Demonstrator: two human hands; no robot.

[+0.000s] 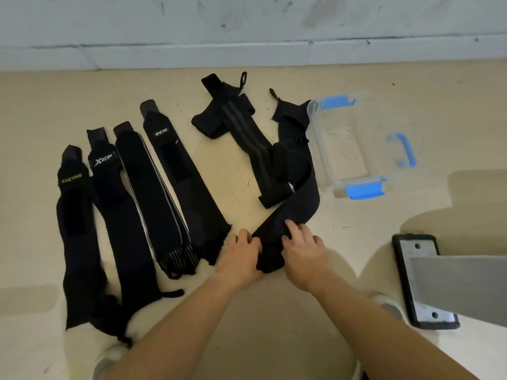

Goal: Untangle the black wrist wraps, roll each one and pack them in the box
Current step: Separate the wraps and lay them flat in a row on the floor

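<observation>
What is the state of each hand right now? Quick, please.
The left hand grips the near end of one wrist wrap.
The right hand grips that same end.

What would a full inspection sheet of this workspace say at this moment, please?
Surface: beige floor, speckled with small dark flecks.
Job's things: four straightened wraps lie side by side on the left, unrolled; striped wrap and held wrap overlap beside the clear box, which has nothing in it.
Clutter: black-edged metal plate on the right.
Grippers: left hand and right hand both grip the held wrap's near end.
Cables: nothing seen.
Surroundings: grey wall behind.
</observation>
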